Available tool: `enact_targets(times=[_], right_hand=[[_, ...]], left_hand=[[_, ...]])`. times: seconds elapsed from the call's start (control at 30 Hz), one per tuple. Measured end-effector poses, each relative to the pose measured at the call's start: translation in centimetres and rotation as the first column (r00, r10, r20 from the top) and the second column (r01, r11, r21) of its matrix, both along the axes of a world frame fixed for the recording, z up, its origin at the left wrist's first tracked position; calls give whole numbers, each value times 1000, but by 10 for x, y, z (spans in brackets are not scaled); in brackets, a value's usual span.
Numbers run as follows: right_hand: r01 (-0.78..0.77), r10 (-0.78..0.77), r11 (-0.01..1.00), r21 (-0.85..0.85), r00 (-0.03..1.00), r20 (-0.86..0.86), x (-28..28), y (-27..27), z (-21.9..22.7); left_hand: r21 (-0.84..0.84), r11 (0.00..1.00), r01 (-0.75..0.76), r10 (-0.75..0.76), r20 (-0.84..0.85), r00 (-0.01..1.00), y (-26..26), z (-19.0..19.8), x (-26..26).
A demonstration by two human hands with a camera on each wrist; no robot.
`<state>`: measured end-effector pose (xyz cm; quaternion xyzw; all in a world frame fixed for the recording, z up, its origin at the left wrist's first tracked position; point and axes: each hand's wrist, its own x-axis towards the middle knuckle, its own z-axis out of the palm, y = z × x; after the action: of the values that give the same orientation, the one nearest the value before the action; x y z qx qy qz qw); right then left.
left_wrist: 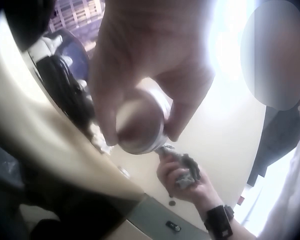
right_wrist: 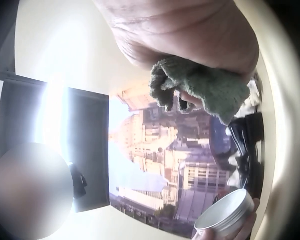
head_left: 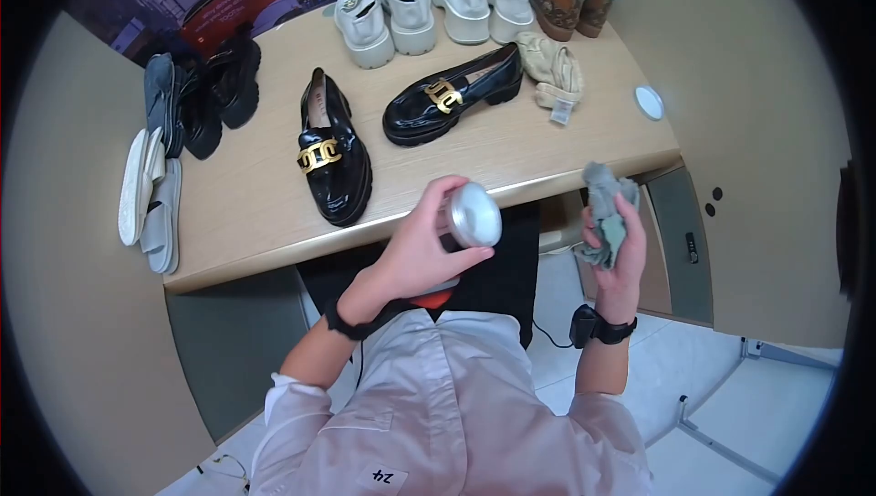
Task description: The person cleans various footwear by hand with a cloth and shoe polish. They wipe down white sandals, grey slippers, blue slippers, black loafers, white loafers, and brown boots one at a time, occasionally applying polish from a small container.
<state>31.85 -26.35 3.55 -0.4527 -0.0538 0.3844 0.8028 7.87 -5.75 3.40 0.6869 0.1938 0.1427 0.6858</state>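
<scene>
My left hand (head_left: 415,250) grips a round, shallow container (head_left: 475,215) by its sides, above the front edge of the table. In the left wrist view its fingers and thumb hold the container (left_wrist: 140,122) from both sides. My right hand (head_left: 628,250) holds a crumpled grey-green cloth (head_left: 610,213), with the fingers curled round it. The right wrist view shows the cloth (right_wrist: 205,87) bunched under the palm, and the white inside of the container (right_wrist: 225,212) lower down. Two black loafers with gold buckles, one upright (head_left: 333,154) and one turned sideways (head_left: 447,99), stand on the table beyond my hands.
White shoes (head_left: 411,17) and brown boots (head_left: 557,3) line the table's back. Dark shoes (head_left: 233,85) and pale slippers (head_left: 164,213) are at the left. A beige cloth (head_left: 552,72) and a white round lid (head_left: 649,103) lie at the right, near the side wall (head_left: 748,149).
</scene>
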Motion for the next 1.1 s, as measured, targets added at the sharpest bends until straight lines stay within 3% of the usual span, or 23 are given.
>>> enact_targets(times=[0.13,0.27,0.37,0.57,0.67,0.83,1.0,1.07,1.1], right_hand=[[142,-142,990,1,987,77,13,-24,5],[199,-194,979,-49,977,87,13,-37,-1],[213,-209,976,-48,976,67,16,-44,-9],[225,-224,974,-23,974,25,24,-51,-24],[249,-250,968,-35,968,-7,24,-50,-25],[259,-260,964,-58,966,-12,21,-47,-26],[229,-228,971,-67,973,28,16,-44,-31],[254,-248,960,-120,967,63,4,-34,-33],[226,-216,966,-127,972,88,-2,-29,-29]], left_hand=[[360,933,5,52,-148,988,2,11,78],[667,723,-179,171,79,982,13,-17,141],[573,803,-165,195,8,981,17,-24,163],[627,779,-35,147,-129,981,20,-26,179],[699,715,-12,151,-137,979,17,-31,182],[707,699,-104,210,-64,976,14,-38,190],[749,633,-197,229,62,971,4,-14,132],[506,859,77,15,-175,984,13,18,48],[476,874,96,-39,-128,991,23,22,13]])
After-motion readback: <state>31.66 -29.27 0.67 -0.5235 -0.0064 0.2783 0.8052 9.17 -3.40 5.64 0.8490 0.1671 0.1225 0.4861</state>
